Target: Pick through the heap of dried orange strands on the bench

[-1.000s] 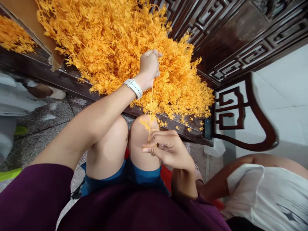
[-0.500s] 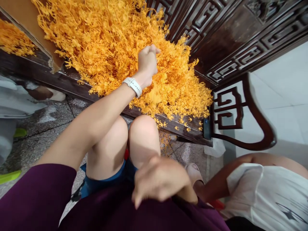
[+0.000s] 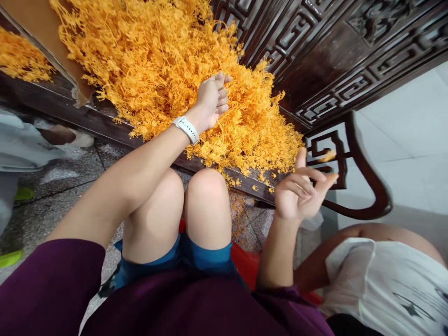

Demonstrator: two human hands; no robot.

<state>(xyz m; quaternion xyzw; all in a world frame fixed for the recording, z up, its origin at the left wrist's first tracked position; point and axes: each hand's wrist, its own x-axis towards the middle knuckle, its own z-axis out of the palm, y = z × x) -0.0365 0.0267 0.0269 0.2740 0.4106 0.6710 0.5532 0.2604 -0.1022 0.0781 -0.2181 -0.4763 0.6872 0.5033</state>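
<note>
A large heap of orange branching plastic-looking pieces [image 3: 150,60] lies in front of me, with small claw-like ends and thin stems. Over its near right part rests my left hand [image 3: 213,100], a white watch [image 3: 187,129] on the wrist. Its fingers are curled closed, and what they hold, if anything, is hidden in the heap's colour. Raised to the right of the heap is my right hand [image 3: 297,193], palm showing, some fingers spread and others bent. A small blurred orange piece [image 3: 328,155] hangs in the air just above its fingertips, apart from them.
The heap lies on a dark carved wooden bench [image 3: 245,184] with an armrest [image 3: 381,191] at right. A cardboard panel [image 3: 42,32] divides off more orange pieces [image 3: 24,56] at left. Another person in white clothing [image 3: 388,280] sits close on my right; more clothing [image 3: 24,144] shows at left.
My right hand has swung from my lap up and right toward the armrest, its fingers opening. An orange piece now shows in the air there. My left hand has shifted slightly left.
</note>
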